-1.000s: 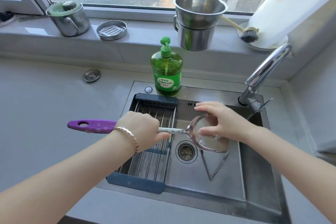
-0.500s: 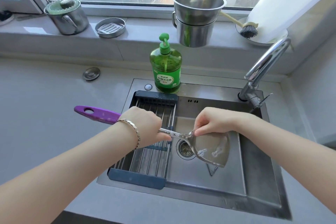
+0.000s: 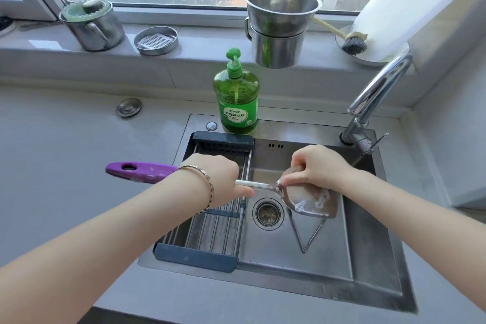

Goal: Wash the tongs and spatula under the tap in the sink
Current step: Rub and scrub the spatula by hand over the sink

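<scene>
The spatula [image 3: 307, 198] has a glossy purple plastic handle with an oval hole, a thin bright steel shaft and a broad, flat, rounded steel blade carrying white foamy patches; it is held nearly level over the brushed stainless sink [image 3: 373, 244], the blade above the round perforated drain's [image 3: 268, 214] right side and the handle reaching out left over the pale grey counter [image 3: 65, 152]; the tongs [image 3: 304, 248], two slim metal arms meeting in a V, lie flat on the sink floor, their open ends partly under the blade; a rack [image 3: 210, 223] of steel rods with dark blue plastic ends spans the sink's left part; the curved chrome tap [image 3: 373, 97] rises at the back right corner, and a translucent green pump bottle [image 3: 236, 97] stands on the rear rim; the left hand [image 3: 218, 179], a thin bracelet [image 3: 203, 187] on its wrist, is knuckles-up, with fingers wrapped round the spatula where handle meets shaft; the right hand [image 3: 318, 168] arches over the blade's far edge, curled fingertips pinching the metal by the neck.
</scene>
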The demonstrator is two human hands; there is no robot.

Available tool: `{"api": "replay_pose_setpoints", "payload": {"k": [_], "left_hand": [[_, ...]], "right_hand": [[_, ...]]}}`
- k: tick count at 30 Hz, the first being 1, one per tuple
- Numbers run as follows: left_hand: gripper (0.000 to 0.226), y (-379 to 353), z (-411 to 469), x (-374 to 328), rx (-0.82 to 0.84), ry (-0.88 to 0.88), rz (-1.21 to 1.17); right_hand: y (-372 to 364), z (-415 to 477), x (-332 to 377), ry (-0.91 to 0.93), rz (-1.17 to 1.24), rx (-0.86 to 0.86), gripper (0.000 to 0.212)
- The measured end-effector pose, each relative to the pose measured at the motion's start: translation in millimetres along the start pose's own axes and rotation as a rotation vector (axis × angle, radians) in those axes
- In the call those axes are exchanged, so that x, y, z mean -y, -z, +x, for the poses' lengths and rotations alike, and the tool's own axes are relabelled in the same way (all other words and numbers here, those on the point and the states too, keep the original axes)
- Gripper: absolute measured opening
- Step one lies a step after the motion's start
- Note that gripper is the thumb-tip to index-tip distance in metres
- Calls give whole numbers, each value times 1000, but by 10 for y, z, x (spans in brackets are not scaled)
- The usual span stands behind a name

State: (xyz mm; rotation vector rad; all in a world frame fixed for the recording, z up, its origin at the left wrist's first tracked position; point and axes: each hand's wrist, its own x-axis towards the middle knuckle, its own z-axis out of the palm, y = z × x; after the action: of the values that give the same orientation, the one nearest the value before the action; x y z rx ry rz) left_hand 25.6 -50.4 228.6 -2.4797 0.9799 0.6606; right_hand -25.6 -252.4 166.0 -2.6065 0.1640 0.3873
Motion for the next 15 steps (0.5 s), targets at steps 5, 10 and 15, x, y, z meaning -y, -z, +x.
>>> {"api": "replay_pose_setpoints", "payload": {"k": [5,10,15], "left_hand": [[57,-2,35,-48,40,10,-47],[59,-68,36,-35,56,58,-152],[56,-177,33,-59,56,121,-235]], "right_hand": [[-17,2,-78,-136,28,9,50],[0,-59,-183,-331,694,-153,21],[-322,-204,-74,-628,1147,-456,11]]}}
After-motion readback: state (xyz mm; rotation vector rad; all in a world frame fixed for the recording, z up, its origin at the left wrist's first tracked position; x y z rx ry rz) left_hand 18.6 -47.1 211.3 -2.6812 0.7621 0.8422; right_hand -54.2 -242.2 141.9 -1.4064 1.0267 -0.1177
